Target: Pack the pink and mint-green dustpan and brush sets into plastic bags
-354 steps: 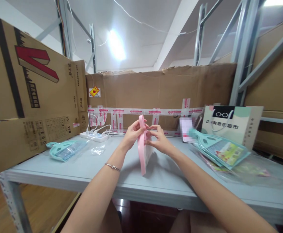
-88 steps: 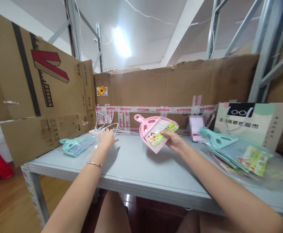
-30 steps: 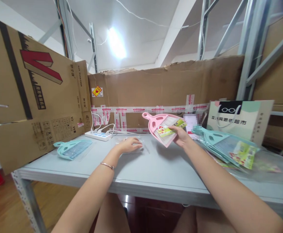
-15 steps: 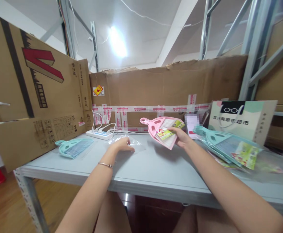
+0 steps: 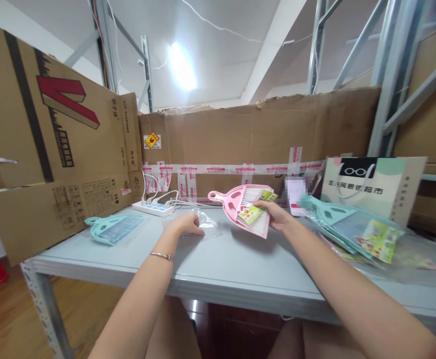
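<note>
My right hand (image 5: 274,215) grips the edge of a pink dustpan (image 5: 233,199), its thumb over a printed label card (image 5: 251,211). A small brush with white bristles (image 5: 260,227) sits inside the pan, whose looped handle points left. The dustpan is held tilted above the grey table (image 5: 218,264). My left hand (image 5: 186,225) is closed at the near left side of a clear plastic bag (image 5: 209,219) lying on the tabletop; its fingertips are partly hidden. Left of it lies a teal dustpan and brush set (image 5: 116,228).
Several bagged teal dustpans (image 5: 352,219) are piled at the right, before a paper carrier bag (image 5: 375,187). A phone (image 5: 296,192) leans at the back. A white power strip (image 5: 152,207) with plugged cables stands back left. Cardboard (image 5: 218,134) walls the rear and left side.
The pink dustpan has shifted slightly left and down in my right hand, turning a little. My left hand stays almost in place at the plastic bag.
</note>
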Tool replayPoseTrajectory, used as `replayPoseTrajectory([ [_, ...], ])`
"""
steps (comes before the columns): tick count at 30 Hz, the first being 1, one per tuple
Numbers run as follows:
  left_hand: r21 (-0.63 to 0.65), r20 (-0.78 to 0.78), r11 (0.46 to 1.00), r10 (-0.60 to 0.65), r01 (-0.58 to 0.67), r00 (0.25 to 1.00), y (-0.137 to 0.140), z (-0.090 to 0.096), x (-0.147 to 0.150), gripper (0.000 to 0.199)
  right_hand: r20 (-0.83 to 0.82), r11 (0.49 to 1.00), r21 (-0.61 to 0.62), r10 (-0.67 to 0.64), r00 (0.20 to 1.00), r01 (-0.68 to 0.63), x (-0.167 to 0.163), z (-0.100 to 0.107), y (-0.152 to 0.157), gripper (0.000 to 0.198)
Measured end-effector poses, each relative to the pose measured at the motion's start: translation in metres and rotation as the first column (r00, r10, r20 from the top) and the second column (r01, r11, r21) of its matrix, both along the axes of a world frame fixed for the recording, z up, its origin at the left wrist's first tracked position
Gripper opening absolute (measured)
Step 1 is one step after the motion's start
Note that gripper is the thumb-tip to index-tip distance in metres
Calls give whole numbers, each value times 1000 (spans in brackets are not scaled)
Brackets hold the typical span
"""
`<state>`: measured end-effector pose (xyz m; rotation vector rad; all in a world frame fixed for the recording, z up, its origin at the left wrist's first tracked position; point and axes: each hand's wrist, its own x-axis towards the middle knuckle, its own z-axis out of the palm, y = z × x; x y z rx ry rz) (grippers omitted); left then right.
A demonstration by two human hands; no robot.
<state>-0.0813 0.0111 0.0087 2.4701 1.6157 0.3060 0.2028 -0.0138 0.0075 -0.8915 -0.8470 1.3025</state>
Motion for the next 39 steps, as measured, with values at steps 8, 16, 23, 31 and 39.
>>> replayPoseTrajectory([
  [8, 156, 50, 983, 85, -92, 995, 0, 3, 0, 10, 33, 996, 7, 90, 995, -91, 3, 3, -5, 22],
  [16, 269, 198, 941, 154, -205, 968, 4, 5, 8, 18, 250, 969, -82, 246, 936, -233, -8, 7, -23, 25],
  [23, 334, 336, 938, -21, -98, 941, -4, 8, 18, 11, 219, 974, -5, 223, 950, -227, -14, 1, -17, 22],
  [31, 514, 366, 857, -265, 44, 892, -20, 18, 28, 12, 171, 964, 104, 225, 959, -245, -34, 3, -24, 26],
  [39, 684, 686, 478, -164, -551, 709, -34, 35, 6, 40, -20, 982, 136, 133, 991, -129, -36, 9, -24, 26],
])
